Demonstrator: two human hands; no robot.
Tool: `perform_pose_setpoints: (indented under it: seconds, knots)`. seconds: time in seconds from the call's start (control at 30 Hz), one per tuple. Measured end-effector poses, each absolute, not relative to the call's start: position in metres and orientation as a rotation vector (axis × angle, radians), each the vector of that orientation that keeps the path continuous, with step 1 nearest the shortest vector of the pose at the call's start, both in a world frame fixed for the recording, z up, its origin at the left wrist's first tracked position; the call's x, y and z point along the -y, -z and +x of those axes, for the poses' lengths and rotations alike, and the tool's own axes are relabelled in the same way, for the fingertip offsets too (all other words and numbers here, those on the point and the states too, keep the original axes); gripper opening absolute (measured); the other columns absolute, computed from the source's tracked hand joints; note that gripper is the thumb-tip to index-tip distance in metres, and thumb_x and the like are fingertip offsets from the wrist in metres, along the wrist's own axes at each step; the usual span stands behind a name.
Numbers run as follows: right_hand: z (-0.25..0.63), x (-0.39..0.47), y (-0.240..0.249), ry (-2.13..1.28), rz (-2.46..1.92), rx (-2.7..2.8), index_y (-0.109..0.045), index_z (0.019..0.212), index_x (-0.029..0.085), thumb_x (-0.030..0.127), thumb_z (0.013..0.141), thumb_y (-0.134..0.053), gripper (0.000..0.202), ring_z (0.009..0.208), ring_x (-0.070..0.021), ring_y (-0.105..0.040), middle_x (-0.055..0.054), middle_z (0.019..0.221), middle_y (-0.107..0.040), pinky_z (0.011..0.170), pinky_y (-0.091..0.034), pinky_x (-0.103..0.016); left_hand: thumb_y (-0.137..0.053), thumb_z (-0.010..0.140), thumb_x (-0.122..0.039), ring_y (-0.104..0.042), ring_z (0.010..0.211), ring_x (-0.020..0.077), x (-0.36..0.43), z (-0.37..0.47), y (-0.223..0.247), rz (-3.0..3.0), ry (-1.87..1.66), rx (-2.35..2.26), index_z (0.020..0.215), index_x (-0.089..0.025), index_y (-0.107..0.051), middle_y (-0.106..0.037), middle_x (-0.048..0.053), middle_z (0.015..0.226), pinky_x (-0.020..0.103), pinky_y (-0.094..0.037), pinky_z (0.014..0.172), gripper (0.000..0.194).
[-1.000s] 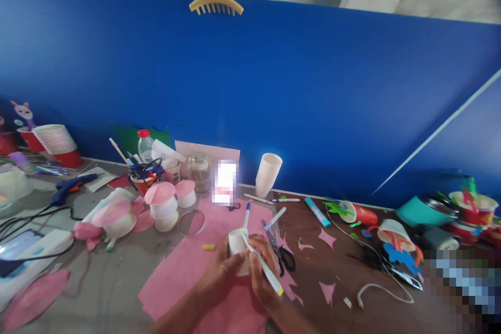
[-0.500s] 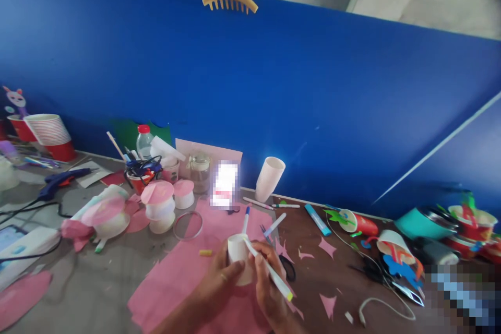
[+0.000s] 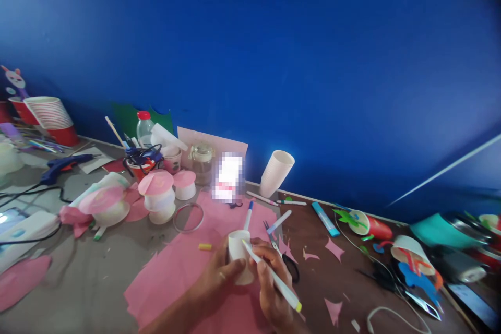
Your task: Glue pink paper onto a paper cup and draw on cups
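Cup (image 3: 237, 243) pinched in left hand (image 3: 214, 275), marker (image 3: 282, 287) in right hand (image 3: 271, 296), pens (image 3: 135, 142) in red cup (image 3: 138, 173).

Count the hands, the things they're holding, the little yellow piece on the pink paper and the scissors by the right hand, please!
Hands: 2 (left hand, right hand)
Held white cup: 1
Held marker: 1
Little yellow piece: 1
Scissors: 1 pair
Total: 6
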State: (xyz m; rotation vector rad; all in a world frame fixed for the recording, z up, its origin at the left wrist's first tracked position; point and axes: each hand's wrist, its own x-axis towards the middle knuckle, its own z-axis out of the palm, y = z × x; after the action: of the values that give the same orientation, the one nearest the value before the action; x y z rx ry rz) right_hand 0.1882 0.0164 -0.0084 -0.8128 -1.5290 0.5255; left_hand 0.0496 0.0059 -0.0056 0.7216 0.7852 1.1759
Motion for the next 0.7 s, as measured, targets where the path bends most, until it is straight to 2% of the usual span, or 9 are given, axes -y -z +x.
perform_pose_setpoints:
  seconds: [0.17,0.33,0.53,0.7]
  knots:
    - [0.1915,-0.0188,0.0077,-0.521,-0.808,1.553,-0.068,0.103,0.023,0.028,0.102,-0.051,0.018,0.099,-0.0202,-0.074,-0.007,0.097,-0.073,0.074,-0.062,-0.025,-0.083,0.071,-0.048,-0.063,0.096,0.0277,-0.0059,0.0501,0.0024,0.694,-1.170,-0.820,0.124,-0.019,-0.062,-0.069,0.007,0.100,0.036,-0.049,0.081,0.064]
    - [0.1953,-0.0189,0.0083,-0.517,-0.820,1.608,-0.067,0.106,0.023,0.026,0.102,-0.049,0.018,0.100,-0.0210,-0.073,-0.008,0.099,-0.073,0.074,-0.062,-0.026,-0.082,0.073,-0.046,-0.063,0.097,0.0277,-0.0064,0.0492,0.0041,0.710,-1.164,-0.862,0.122,-0.019,-0.064,-0.069,0.007,0.101,0.036,-0.050,0.084,0.059]
    - [0.1964,-0.0175,0.0098,-0.457,-0.824,1.624,-0.067,0.106,0.024,0.022,0.098,-0.052,0.017,0.100,-0.0205,-0.073,-0.007,0.098,-0.074,0.082,-0.061,-0.029,-0.081,0.073,-0.048,-0.063,0.101,0.0298,-0.0061,0.0483,0.0044,0.762,-1.173,-0.854,0.124,-0.018,-0.063,-0.070,0.009,0.107,0.038,-0.050,0.085,0.062]
    - [0.1953,-0.0158,0.0096,-0.485,-0.829,1.595,-0.066,0.107,0.026,0.021,0.096,-0.052,0.018,0.101,-0.0223,-0.074,-0.005,0.101,-0.075,0.078,-0.062,-0.029,-0.080,0.076,-0.046,-0.062,0.105,0.0332,-0.0069,0.0478,0.0076,0.852,-1.173,-0.882,0.126,-0.018,-0.063,-0.070,0.011,0.113,0.042,-0.050,0.087,0.060]
